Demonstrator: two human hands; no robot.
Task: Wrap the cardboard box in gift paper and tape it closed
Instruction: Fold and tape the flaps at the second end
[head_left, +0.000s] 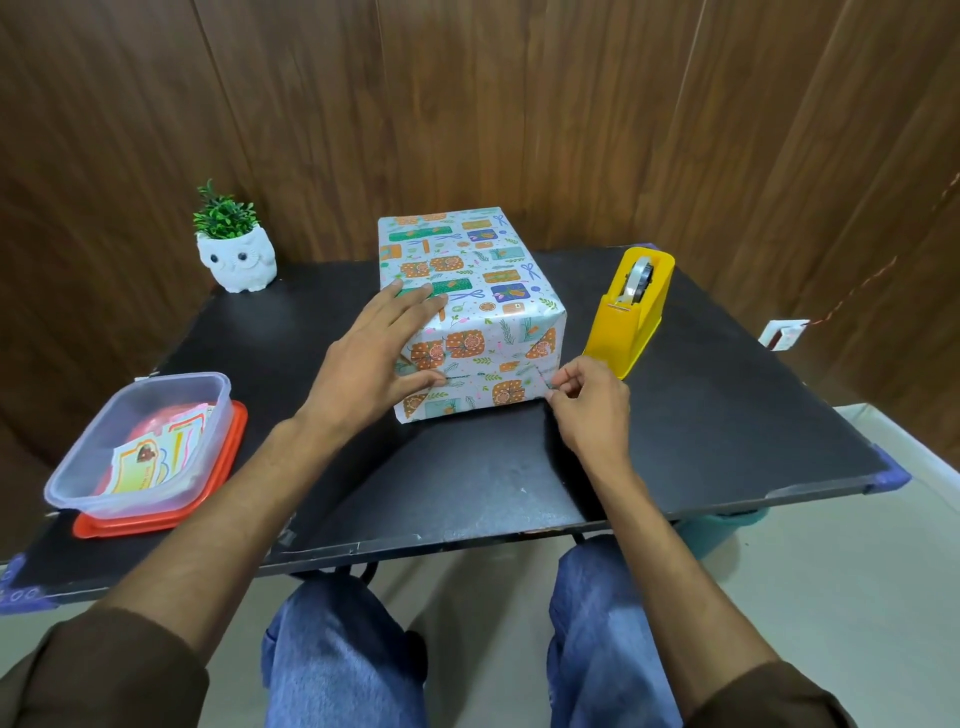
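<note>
The box (483, 291) stands in the middle of the black table, fully covered in white gift paper printed with orange, green and blue parcels. My left hand (379, 353) lies flat with straight fingers on its top near-left corner, the thumb pressing the folded flap on the near end face. My right hand (587, 400) is at the lower right corner of that end face, finger and thumb pinching what looks like a strip of clear tape at the paper's edge. The tape itself is hard to make out.
A yellow tape dispenser (631, 312) stands just right of the box. A clear plastic container (145, 447) of labels sits on its orange lid at the near left. A white owl pot (236, 254) with a green plant is at the back left. Table edge (467, 540) runs near my knees.
</note>
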